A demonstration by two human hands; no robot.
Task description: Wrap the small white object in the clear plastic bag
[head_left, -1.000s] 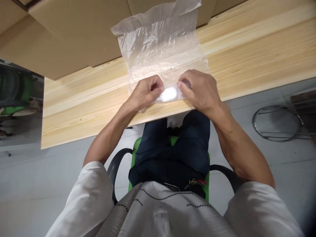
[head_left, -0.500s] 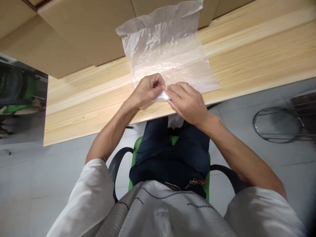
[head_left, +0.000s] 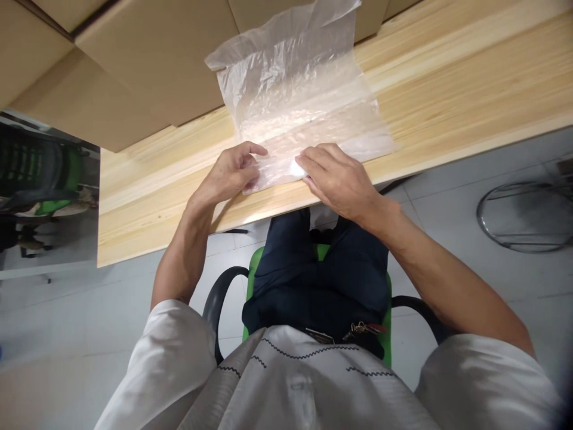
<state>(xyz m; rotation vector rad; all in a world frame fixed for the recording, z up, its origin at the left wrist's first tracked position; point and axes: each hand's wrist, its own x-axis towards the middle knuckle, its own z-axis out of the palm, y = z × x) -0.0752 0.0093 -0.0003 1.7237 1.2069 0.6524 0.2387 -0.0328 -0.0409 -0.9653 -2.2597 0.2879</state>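
Observation:
A clear plastic bag or sheet (head_left: pixel 308 89), wrinkled and shiny, lies across the wooden table, its far end bent up against the cardboard. Under the fingertips of my right hand (head_left: pixel 338 176) a small white piece (head_left: pixel 296 169) shows at the sheet's near edge. Those fingers are pressed together on it and cover most of it, so its kind cannot be made out. At the sheet's near left corner is my left hand (head_left: pixel 235 172), its thumb and index finger apart and nothing visible between them; the other fingers are curled.
Cardboard boxes (head_left: pixel 129 71) stand along the back of the wooden table (head_left: pixel 147 206). Below its front edge are my legs on a green chair (head_left: pixel 253 263) with black armrests. A round metal stool frame (head_left: pixel 523 218) stands on the floor at right, another green chair (head_left: pixel 58 173) at left.
My left hand has moved left, away from my right hand and the white piece, and its fingers have spread. My right hand stays at the white piece. The view has shifted slightly.

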